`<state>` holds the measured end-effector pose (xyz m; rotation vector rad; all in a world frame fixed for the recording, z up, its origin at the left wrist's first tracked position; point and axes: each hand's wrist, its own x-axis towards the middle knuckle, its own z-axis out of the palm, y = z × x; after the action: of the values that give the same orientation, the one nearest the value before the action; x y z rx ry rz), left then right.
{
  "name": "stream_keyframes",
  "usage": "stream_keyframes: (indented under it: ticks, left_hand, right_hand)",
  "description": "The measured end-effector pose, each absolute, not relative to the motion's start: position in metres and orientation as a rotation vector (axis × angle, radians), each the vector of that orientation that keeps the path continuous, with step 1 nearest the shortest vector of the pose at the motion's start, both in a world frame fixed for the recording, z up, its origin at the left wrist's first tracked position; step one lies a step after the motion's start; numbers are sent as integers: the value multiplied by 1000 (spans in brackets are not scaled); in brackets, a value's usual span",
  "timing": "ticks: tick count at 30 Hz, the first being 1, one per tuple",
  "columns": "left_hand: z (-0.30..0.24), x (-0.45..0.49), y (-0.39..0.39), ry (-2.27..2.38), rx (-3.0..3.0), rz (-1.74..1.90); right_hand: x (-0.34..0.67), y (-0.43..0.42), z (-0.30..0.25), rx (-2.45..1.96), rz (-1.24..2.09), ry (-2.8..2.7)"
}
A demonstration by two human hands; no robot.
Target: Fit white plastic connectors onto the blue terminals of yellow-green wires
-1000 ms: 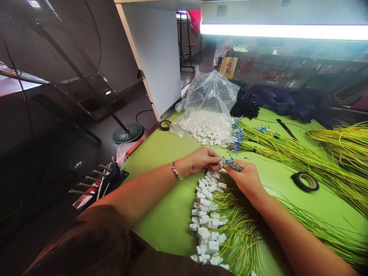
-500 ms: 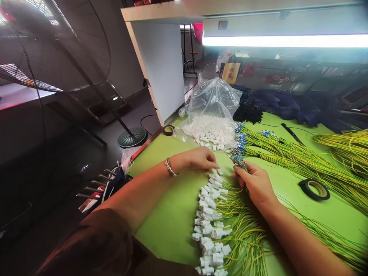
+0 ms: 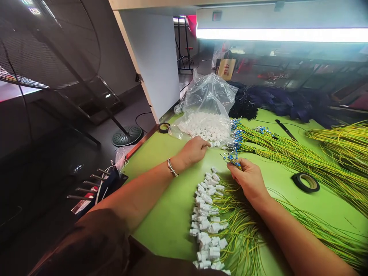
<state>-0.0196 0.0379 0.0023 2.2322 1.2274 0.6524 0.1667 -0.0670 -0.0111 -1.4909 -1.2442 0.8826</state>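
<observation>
Tabletop (image 3: 165, 214) lies green under a lit tube (image 3: 281, 34), fan (image 3: 57, 46) nearby (right hand (image 3: 250, 179) gripping wires (image 3: 232, 158); left hand (image 3: 193, 150), I can't tell).

Glossy clear plastic bag (image 3: 212, 92), matt white connectors (image 3: 204, 224)

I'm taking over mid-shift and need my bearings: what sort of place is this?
Probably a wiring-assembly workshop: bundled yellow-green wires and rows of white connectors lie on a green worktop, lit by a tube light.
</observation>
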Motion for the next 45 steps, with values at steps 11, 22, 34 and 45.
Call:
stream_keyframes:
  ticks: [11, 22, 34, 45]
  left_hand:
    - [5, -1, 14, 759, 797, 528]
    - [3, -3, 14, 744, 856, 554]
    - [3, -1, 10, 832, 849, 568]
    - [1, 8, -3, 833, 872, 656]
  right_hand:
    - [168, -69, -7, -1477, 823, -1292]
    - [163, -69, -5, -1524, 751, -1370]
    - [161, -71, -8, -1648, 492, -1532]
    - [165, -74, -3, -1587, 761, -1390]
